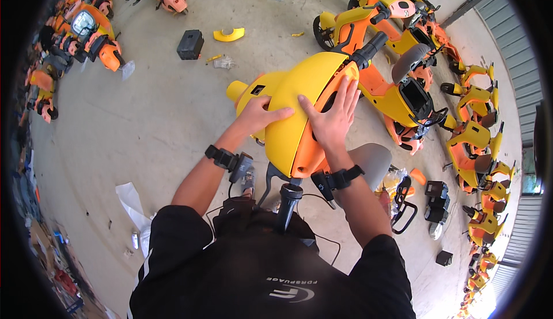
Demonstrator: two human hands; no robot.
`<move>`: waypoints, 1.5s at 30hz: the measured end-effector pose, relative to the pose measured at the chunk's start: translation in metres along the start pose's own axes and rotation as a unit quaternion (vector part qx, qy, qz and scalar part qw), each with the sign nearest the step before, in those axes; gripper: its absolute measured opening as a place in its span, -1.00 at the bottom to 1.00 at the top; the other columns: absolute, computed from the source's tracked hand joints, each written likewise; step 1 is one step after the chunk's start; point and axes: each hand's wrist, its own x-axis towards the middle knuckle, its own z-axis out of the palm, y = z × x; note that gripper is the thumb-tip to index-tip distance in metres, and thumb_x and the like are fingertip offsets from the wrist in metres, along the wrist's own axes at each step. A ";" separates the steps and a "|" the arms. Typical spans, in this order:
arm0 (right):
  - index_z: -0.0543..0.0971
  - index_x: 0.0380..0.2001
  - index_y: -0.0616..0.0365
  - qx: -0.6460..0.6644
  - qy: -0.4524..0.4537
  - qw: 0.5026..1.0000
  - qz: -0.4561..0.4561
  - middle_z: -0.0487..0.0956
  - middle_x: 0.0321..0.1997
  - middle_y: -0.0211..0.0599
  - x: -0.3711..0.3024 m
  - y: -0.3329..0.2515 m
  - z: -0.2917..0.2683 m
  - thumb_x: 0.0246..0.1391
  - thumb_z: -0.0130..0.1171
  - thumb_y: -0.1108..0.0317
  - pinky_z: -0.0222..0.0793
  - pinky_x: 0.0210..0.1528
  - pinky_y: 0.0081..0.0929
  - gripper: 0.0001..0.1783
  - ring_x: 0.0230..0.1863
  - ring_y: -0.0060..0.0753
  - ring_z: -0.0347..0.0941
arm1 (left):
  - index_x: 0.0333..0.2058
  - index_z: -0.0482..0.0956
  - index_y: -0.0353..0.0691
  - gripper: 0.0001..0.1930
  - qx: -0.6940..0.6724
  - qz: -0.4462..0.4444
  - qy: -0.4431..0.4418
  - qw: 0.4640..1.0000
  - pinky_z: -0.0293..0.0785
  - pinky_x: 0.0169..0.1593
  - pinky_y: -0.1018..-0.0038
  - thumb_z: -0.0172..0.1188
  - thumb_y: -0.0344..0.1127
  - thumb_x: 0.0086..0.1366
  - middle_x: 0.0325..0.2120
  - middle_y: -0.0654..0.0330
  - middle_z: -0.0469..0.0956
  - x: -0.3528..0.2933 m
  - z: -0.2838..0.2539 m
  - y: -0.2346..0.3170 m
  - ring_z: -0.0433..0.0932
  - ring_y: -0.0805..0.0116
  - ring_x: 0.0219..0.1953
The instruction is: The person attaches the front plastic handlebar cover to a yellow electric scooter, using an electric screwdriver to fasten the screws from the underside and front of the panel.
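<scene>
A yellow scooter front cover (299, 85) with an orange underside sits on the handlebar head of a scooter in front of me. My left hand (259, 114) grips the cover's left edge, fingers curled over it. My right hand (333, 116) lies flat on the cover's right side, fingers spread toward the black handlebar grip (368, 50). The other black grip (288, 204) points toward my chest. Both wrists carry black strapped devices. The grey seat (374, 160) shows behind my right forearm.
Rows of yellow and orange scooters (478, 140) line the right side and the far left (86, 31). On the concrete floor lie a black box (190, 44), a yellow curved part (228, 34), white plastic wrap (132, 201) and black parts (436, 201).
</scene>
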 end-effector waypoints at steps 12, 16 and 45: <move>-0.08 0.44 0.16 -0.007 -0.016 0.999 -0.036 -0.21 0.56 -0.07 -0.002 0.003 0.000 -0.12 0.29 -0.23 -0.12 0.35 0.23 0.23 0.56 0.05 -0.40 | -0.03 0.55 -0.41 -0.48 0.038 -0.041 -0.031 0.998 0.48 -0.08 0.50 0.21 0.01 0.32 -0.21 0.17 0.61 0.087 0.016 0.036 0.54 0.48 -0.17; -0.09 0.44 0.17 -0.020 -0.035 0.997 -0.073 -0.21 0.56 -0.04 -0.004 -0.003 -0.006 -0.12 0.29 -0.22 -0.13 0.35 0.22 0.23 0.56 0.07 -0.41 | -0.08 0.57 -0.45 -0.33 0.116 -0.006 0.028 0.993 0.51 -0.09 0.42 0.24 0.18 0.21 -0.20 0.05 0.64 0.082 0.010 0.029 0.61 0.36 -0.21; 0.08 0.42 0.04 0.009 0.021 0.998 -0.053 -0.07 0.52 -0.01 -0.002 -0.012 -0.002 -0.09 0.27 -0.22 -0.09 0.34 0.12 0.10 0.53 0.12 -0.25 | 0.02 0.45 -0.38 -0.53 -0.064 0.000 0.269 0.961 0.44 -0.04 0.51 0.27 -0.15 0.30 -0.13 0.16 0.56 -0.041 0.067 -0.015 0.52 0.45 -0.13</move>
